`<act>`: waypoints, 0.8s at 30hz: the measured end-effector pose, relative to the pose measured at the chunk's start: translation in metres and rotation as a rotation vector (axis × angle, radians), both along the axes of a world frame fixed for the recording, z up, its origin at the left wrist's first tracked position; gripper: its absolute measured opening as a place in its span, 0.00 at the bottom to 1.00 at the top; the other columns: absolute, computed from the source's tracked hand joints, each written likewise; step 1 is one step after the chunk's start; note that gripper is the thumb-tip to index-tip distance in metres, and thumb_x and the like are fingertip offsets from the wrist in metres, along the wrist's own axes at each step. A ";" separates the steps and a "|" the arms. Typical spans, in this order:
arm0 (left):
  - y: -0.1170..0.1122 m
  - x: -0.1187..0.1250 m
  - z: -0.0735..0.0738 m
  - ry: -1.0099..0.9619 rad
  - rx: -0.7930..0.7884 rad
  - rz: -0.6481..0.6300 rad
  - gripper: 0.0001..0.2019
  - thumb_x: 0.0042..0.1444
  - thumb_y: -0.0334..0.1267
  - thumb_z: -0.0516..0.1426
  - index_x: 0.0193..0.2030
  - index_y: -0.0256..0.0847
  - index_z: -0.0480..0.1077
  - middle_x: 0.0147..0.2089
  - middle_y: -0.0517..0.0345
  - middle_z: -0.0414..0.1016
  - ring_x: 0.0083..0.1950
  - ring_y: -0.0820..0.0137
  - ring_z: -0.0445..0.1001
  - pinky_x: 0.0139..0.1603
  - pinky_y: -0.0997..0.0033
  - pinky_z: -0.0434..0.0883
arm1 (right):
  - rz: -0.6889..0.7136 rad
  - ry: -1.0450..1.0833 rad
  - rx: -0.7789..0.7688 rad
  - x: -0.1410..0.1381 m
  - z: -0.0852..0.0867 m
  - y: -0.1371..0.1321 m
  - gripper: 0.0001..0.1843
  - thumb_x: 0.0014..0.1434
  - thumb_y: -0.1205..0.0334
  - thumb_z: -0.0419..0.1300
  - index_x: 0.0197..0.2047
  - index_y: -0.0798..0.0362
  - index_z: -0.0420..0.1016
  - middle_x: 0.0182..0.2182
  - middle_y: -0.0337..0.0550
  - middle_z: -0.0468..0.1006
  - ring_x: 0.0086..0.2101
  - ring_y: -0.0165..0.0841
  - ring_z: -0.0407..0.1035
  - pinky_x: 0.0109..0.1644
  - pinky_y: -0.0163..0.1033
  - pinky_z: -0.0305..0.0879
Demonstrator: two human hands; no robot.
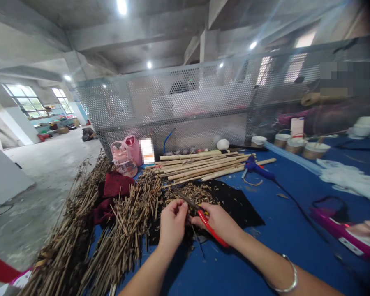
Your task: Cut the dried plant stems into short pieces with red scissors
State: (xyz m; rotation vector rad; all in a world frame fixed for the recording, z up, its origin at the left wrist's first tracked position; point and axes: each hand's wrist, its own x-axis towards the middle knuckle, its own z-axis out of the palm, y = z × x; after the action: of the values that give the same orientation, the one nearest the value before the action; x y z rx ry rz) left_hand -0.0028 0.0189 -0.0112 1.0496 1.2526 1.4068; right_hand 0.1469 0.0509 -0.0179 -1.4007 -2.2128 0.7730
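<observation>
My left hand [172,224] is closed in a pinch on a thin dark twig [196,238] that hangs down between my hands. In my right hand [219,222] I grip red-handled scissors [210,227], with the blades [186,200] pointing up-left past the left fingertips. Both hands work over a black cloth [234,203] strewn with twig clippings [194,192] on the blue table [265,246]. A silver bangle [291,279] sits on my right wrist.
Large heaps of dry twigs [111,230] lie left of my hands. Bamboo poles [203,164] lie behind, with a blue glue gun [257,168] and its cord. A pink bottle [123,158], bowls [296,146], white cloth [351,179] and a perforated metal screen [188,111] stand farther back.
</observation>
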 end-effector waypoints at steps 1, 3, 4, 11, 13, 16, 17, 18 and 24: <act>0.001 0.000 -0.001 -0.009 -0.005 0.002 0.14 0.48 0.46 0.57 0.33 0.36 0.68 0.24 0.62 0.66 0.23 0.76 0.66 0.23 0.77 0.64 | -0.009 -0.025 0.006 0.000 0.002 -0.001 0.18 0.49 0.44 0.56 0.29 0.52 0.66 0.23 0.37 0.71 0.23 0.29 0.62 0.25 0.32 0.51; 0.001 -0.001 -0.001 -0.020 -0.007 -0.002 0.13 0.48 0.45 0.57 0.33 0.36 0.68 0.25 0.61 0.68 0.23 0.75 0.67 0.24 0.77 0.65 | -0.025 -0.062 0.030 -0.001 0.006 -0.003 0.18 0.48 0.45 0.58 0.30 0.51 0.66 0.24 0.38 0.71 0.24 0.29 0.62 0.27 0.32 0.51; 0.001 -0.001 -0.001 -0.018 -0.004 -0.006 0.13 0.48 0.45 0.57 0.33 0.36 0.68 0.25 0.61 0.68 0.23 0.75 0.67 0.24 0.77 0.65 | -0.028 -0.068 0.045 -0.001 0.008 -0.005 0.18 0.47 0.45 0.59 0.31 0.51 0.65 0.25 0.38 0.72 0.24 0.30 0.63 0.27 0.32 0.52; 0.000 -0.001 0.001 0.029 -0.006 -0.024 0.10 0.48 0.42 0.56 0.27 0.35 0.68 0.21 0.61 0.67 0.21 0.76 0.65 0.22 0.78 0.63 | -0.005 -0.030 0.095 -0.003 0.012 -0.010 0.18 0.45 0.50 0.62 0.33 0.51 0.62 0.31 0.40 0.72 0.29 0.31 0.65 0.31 0.33 0.54; 0.000 0.000 0.001 0.005 -0.014 -0.026 0.11 0.48 0.42 0.56 0.27 0.35 0.68 0.22 0.61 0.68 0.22 0.76 0.66 0.23 0.78 0.64 | -0.012 -0.053 0.062 -0.002 0.011 -0.010 0.17 0.47 0.48 0.60 0.32 0.51 0.62 0.29 0.39 0.72 0.27 0.30 0.64 0.29 0.32 0.53; -0.001 0.002 0.001 -0.048 -0.018 -0.053 0.12 0.48 0.43 0.57 0.30 0.34 0.69 0.26 0.58 0.70 0.25 0.75 0.68 0.27 0.77 0.66 | -0.030 -0.053 0.052 -0.001 0.010 -0.008 0.16 0.49 0.46 0.57 0.32 0.50 0.63 0.27 0.39 0.73 0.26 0.30 0.64 0.27 0.32 0.52; -0.001 0.002 0.001 -0.056 -0.028 -0.065 0.12 0.48 0.43 0.58 0.31 0.34 0.69 0.27 0.57 0.71 0.26 0.75 0.68 0.27 0.77 0.66 | -0.041 -0.048 0.056 -0.001 0.010 -0.007 0.17 0.49 0.46 0.57 0.32 0.50 0.64 0.27 0.39 0.73 0.26 0.31 0.65 0.27 0.32 0.52; -0.001 0.002 0.000 -0.058 -0.043 -0.080 0.13 0.47 0.43 0.58 0.32 0.33 0.70 0.27 0.57 0.71 0.26 0.76 0.68 0.27 0.78 0.66 | -0.048 -0.044 0.060 -0.001 0.009 -0.006 0.17 0.49 0.46 0.57 0.32 0.50 0.64 0.27 0.39 0.73 0.26 0.31 0.65 0.27 0.32 0.52; -0.001 0.002 0.000 -0.050 -0.125 -0.069 0.13 0.46 0.44 0.59 0.28 0.33 0.70 0.22 0.59 0.69 0.20 0.79 0.63 0.20 0.81 0.61 | -0.037 -0.058 0.036 0.001 0.005 0.000 0.17 0.49 0.44 0.56 0.29 0.50 0.65 0.25 0.39 0.73 0.25 0.31 0.65 0.26 0.32 0.51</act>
State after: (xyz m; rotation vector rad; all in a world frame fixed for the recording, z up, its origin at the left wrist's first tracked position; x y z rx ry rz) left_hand -0.0012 0.0183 -0.0108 0.9581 1.2397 1.2783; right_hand 0.1483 0.0510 -0.0127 -1.4598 -2.2261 0.6851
